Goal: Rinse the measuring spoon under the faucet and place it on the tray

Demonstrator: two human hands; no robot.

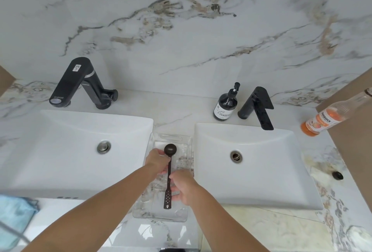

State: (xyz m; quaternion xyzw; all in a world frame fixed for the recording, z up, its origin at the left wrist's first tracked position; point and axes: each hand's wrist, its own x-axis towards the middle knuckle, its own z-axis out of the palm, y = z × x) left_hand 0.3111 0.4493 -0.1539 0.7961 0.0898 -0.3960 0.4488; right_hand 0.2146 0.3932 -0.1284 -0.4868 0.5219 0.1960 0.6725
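A dark measuring spoon [168, 179] with a round bowl at its far end and a perforated handle tip lies lengthwise over the clear plastic tray [171, 138], which rests on the marble counter between two white sinks. My left hand [158, 160] grips the stem just below the bowl. My right hand [184, 186] holds the stem lower down, beside the perforated end. I cannot tell whether the spoon touches the tray floor. A black faucet [80, 83] stands behind the left sink, and another black faucet [258, 107] behind the right sink.
The left sink [60, 141] and right sink [271, 161] flank the tray. A dark soap pump bottle [226, 104] stands by the right faucet. An orange-labelled bottle [326, 119] and a small black cap [337, 175] sit at the right. A blue cloth [14, 217] lies at the lower left.
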